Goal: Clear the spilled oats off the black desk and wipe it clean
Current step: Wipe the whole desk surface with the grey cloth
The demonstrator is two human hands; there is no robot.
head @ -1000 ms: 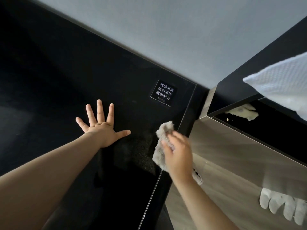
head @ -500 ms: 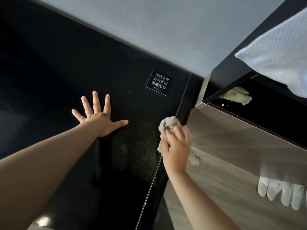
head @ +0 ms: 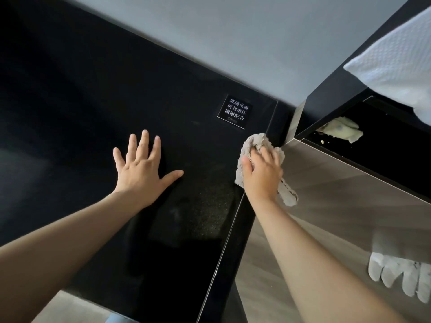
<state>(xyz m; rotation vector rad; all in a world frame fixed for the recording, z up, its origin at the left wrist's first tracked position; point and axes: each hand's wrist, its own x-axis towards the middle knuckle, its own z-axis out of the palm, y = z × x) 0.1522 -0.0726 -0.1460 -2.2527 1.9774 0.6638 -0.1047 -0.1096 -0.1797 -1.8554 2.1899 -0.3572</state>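
Observation:
The black glass desk [head: 93, 108] fills the left and middle of the head view. My left hand [head: 142, 166] lies flat on it with fingers spread. My right hand [head: 262, 173] presses a crumpled grey cloth [head: 254, 142] onto the desk's right edge, near the far right corner; a tail of the cloth hangs off the edge below my wrist. A faint speckled smear shows on the glass between my two arms. No oats are visible on the desk top.
A small black label with white characters [head: 235, 112] sits near the desk's far right corner. A black bin [head: 384, 145] to the right holds a crumpled tissue [head: 341, 130] and a few crumbs. A white towel [head: 396, 64] hangs above it. A white glove [head: 401, 273] lies on the wooden floor.
My right hand has slid the cloth away from me along the desk's right edge toward the far corner. My left hand has stayed flat in place.

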